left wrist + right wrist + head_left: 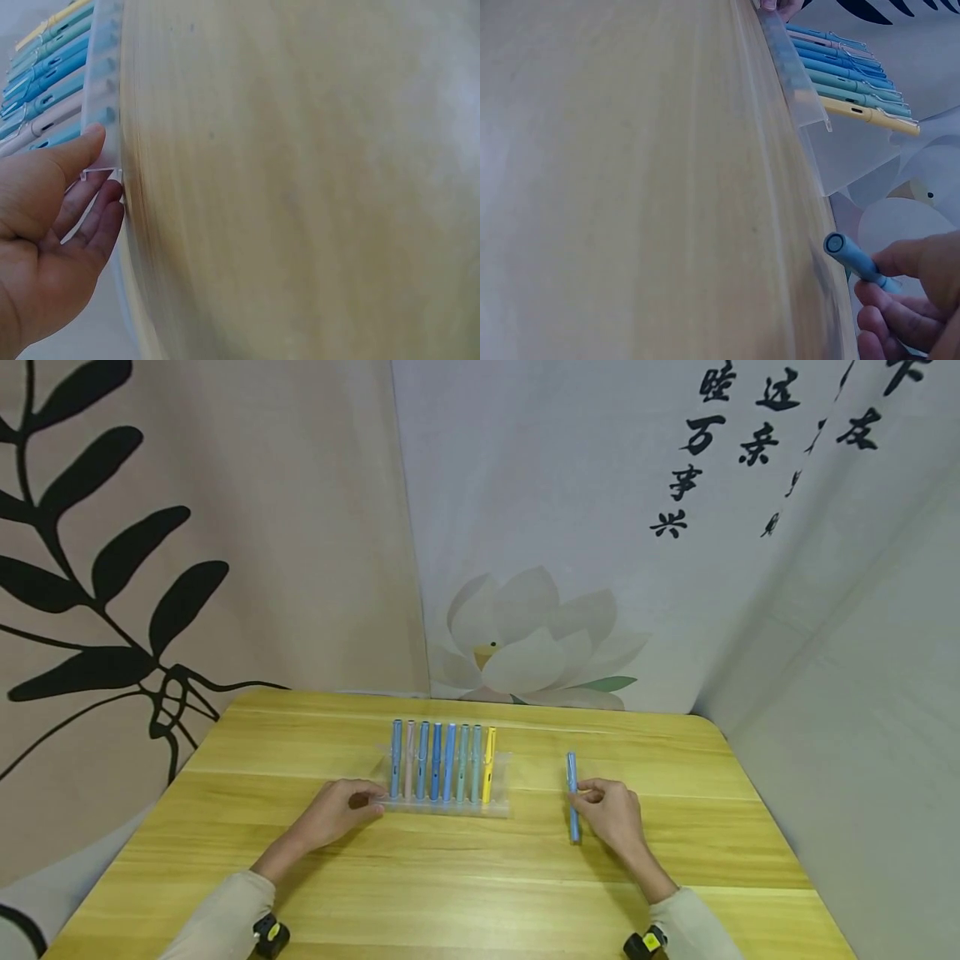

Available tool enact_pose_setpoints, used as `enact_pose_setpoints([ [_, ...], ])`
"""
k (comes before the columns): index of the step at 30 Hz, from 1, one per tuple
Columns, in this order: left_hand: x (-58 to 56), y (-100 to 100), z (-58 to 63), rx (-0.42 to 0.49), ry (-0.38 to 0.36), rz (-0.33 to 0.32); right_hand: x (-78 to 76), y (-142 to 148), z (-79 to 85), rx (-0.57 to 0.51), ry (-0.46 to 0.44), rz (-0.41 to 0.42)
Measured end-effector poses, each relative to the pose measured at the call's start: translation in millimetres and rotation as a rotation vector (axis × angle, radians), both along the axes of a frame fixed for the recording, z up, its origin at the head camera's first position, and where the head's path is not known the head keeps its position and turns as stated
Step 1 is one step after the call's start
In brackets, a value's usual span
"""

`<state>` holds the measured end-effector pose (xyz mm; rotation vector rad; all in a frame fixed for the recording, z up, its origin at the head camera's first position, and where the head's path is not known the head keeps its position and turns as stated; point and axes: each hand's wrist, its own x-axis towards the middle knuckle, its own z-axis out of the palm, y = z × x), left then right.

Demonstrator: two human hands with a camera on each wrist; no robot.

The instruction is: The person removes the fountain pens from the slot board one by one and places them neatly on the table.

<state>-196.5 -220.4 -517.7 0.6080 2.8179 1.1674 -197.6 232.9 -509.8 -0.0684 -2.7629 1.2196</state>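
Note:
My left hand grips the left end of a clear plastic pen stand. In the left wrist view the thumb of that hand lies on the stand's front lip, fingers below. Pens stand side by side in it: several blue ones, a pale pink pen, two green pens and a yellow pen rightmost. Apart from the stand, on its right, my right hand pinches a blue pen held roughly upright. The right wrist view shows that pen's round end.
Everything is on a wooden table with light grain. Behind it hang cloth curtains, one with a leaf print, one with a lotus print and black writing. The stand's right part, beside the yellow pen, shows bare clear plastic.

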Motion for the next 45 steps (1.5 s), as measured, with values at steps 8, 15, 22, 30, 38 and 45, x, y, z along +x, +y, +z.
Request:
enact_pose_setpoints([
  [8, 0.5, 1.5, -0.2, 0.013, -0.009, 0.001, -1.7, -0.6, -2.9, 0.034, -0.018, -0.006],
  [15, -0.2, 1.4, -1.7, 0.008, 0.004, -0.003, -1.9, -1.0, -5.1, 0.058, -0.029, -0.003],
  [22, -1.2, 2.1, -1.2, 0.011, -0.003, -0.002, -0.9, -2.1, -5.8, 0.063, -0.047, -0.004],
  [30, -0.6, 3.4, 0.8, 0.004, -0.011, 0.015, -1.3, -3.2, -6.1, 0.067, -0.039, 0.018],
  [38, 0.4, 4.0, 1.4, 0.006, -0.008, 0.018, -1.2, -2.6, -5.9, 0.072, -0.052, 0.019],
  [45, 0.6, 2.1, -0.2, 0.005, -0.003, 0.019, 2.5, -1.1, 3.0, 0.073, -0.026, 0.034],
])
